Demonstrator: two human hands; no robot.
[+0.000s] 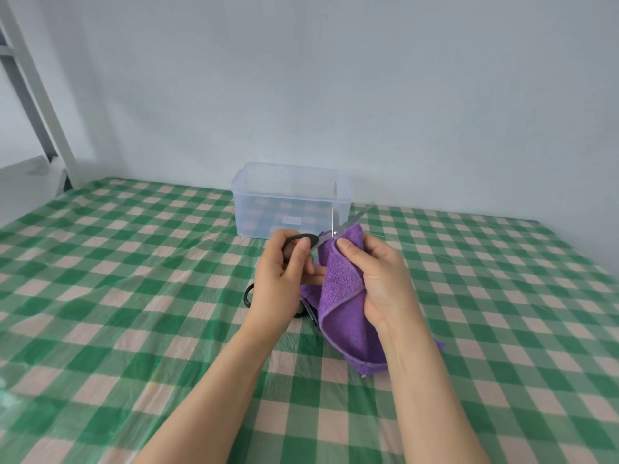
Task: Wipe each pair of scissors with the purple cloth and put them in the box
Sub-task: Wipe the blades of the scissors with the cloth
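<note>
Fingers (303, 251) of the left hand (284, 286) curl round the black handle of the scissors (313, 239), holding the blades spread so the right hand (382, 283), pinching the purple cloth (341, 296), can reach the steel near the pivot. A second pair (248, 296) lies beneath them on the green-checked tablecloth (134, 296); the clear box (254, 209), apparently empty, waits just behind, against a pale wall (335, 78)

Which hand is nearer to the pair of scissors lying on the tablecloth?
Left. The left hand, gripping the held scissors, is just above the scissors on the tablecloth, hiding their middle. The right hand is off to their right, pinching the purple cloth.
</note>
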